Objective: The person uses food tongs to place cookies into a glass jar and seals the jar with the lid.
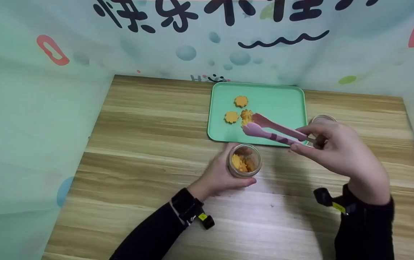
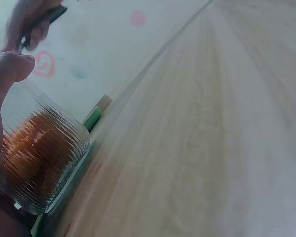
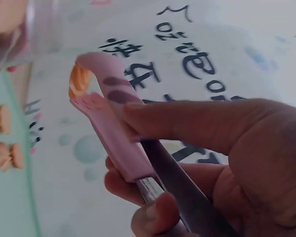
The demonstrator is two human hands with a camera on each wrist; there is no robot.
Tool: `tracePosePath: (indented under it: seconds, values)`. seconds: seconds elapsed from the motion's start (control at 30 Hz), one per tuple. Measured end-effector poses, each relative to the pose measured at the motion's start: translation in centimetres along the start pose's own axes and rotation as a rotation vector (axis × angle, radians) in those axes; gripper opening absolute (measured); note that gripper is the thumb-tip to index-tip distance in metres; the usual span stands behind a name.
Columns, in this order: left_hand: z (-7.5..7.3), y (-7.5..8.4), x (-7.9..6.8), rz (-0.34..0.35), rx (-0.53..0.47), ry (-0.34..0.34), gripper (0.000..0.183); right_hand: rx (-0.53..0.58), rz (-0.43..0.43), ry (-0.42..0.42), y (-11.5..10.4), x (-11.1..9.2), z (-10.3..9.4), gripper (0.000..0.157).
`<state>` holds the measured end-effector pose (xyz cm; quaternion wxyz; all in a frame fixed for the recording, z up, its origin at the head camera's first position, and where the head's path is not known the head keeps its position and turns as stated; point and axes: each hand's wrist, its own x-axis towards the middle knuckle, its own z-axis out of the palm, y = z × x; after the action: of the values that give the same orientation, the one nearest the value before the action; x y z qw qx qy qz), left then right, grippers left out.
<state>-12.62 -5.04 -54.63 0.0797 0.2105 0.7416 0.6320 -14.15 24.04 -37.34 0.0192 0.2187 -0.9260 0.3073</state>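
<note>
wood-grain tabletop (image 1: 131,173) | pale green backdrop (image 1: 19,126) | black lettering (image 1: 229,15) | wavy line (image 1: 283,39) | blue dots (image 1: 186,53) | red ring (image 1: 62,61)

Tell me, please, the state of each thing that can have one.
Jar: open, partly filled with cookies
Tongs: closed on one cookie
Tray: lying flat, bearing three cookies
Left hand: gripping the jar
Right hand: holding the tongs
Clear round item beside tray: partly hidden, state unclear
</note>
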Motion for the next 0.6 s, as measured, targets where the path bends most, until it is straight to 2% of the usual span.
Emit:
tracePosePath:
  seconds: [0.27, 0.4, 0.6]
  values:
    - [0.0, 0.1, -0.1, -0.016, 0.009, 0.009, 0.094, -0.05, -0.083, -0.031, -1.9, -2.0, -1.7, 0.025]
    - [0.0, 0.2, -0.2, -0.038, 0.007, 0.011, 0.095, -0.093, -0.137, -0.065, -2.3, -2.7, -1.9, 0.026]
    - [0.0, 0.2, 0.0, -0.024, 0.001, 0.006, 0.093, -0.142, -0.212, -0.094, -2.2, -3.2, -1.6, 0.032]
